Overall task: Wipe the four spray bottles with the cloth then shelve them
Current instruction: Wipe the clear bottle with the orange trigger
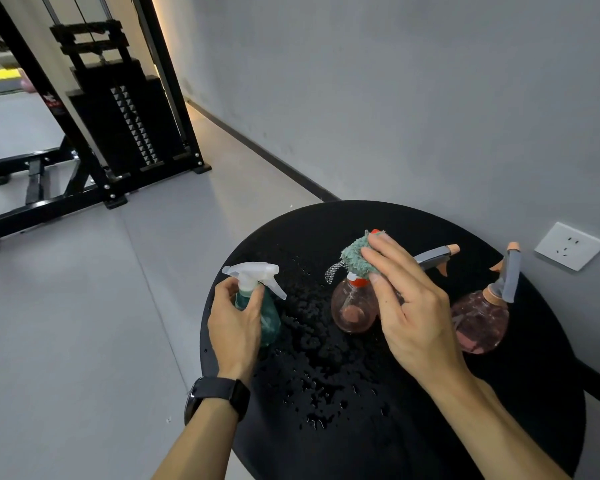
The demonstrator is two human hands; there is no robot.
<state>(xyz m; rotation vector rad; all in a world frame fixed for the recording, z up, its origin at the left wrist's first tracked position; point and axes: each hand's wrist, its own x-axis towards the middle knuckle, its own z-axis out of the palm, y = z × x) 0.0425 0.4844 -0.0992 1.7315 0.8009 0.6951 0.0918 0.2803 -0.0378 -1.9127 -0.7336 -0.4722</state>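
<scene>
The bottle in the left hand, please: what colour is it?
Teal green bottle, clear white trigger; head view.

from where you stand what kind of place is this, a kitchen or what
Most likely a gym, not a kitchen. A black cable machine with a weight stack stands on the grey floor, with a bench frame beside it. The spray bottles sit on a wet round black table against a bare grey wall.
</scene>
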